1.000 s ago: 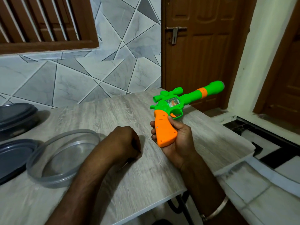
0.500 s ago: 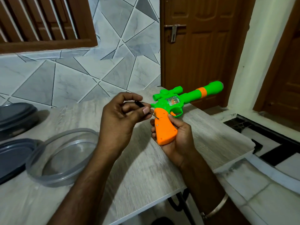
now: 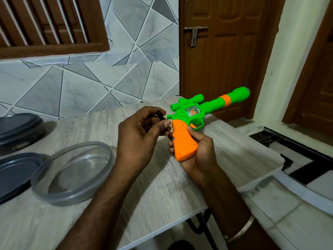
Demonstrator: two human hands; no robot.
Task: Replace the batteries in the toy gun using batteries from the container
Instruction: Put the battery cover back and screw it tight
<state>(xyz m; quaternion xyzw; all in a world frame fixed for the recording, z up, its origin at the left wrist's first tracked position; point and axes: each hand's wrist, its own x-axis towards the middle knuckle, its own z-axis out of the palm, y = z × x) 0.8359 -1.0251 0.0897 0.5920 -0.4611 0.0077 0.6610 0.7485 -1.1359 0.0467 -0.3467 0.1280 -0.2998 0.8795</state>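
Orange toy gun point(image 3: 183, 139) grip in right hand point(image 3: 198, 156); left hand point(image 3: 138, 136) fingers pinch screwdriver point(image 3: 164, 120).

Both hands point(image 3: 142, 134) point(image 3: 196, 156) raised, fingers curled closed.

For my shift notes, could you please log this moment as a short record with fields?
stage: unscrewing the grip cover; no batteries in view
left hand: pinching a small screwdriver, tip at the screw on the orange grip
right hand: holding the toy gun by the grip, barrel pointing up and to the right
clear lid: lying on the table, to the left of the hands
dark containers: at the left edge, contents not visible
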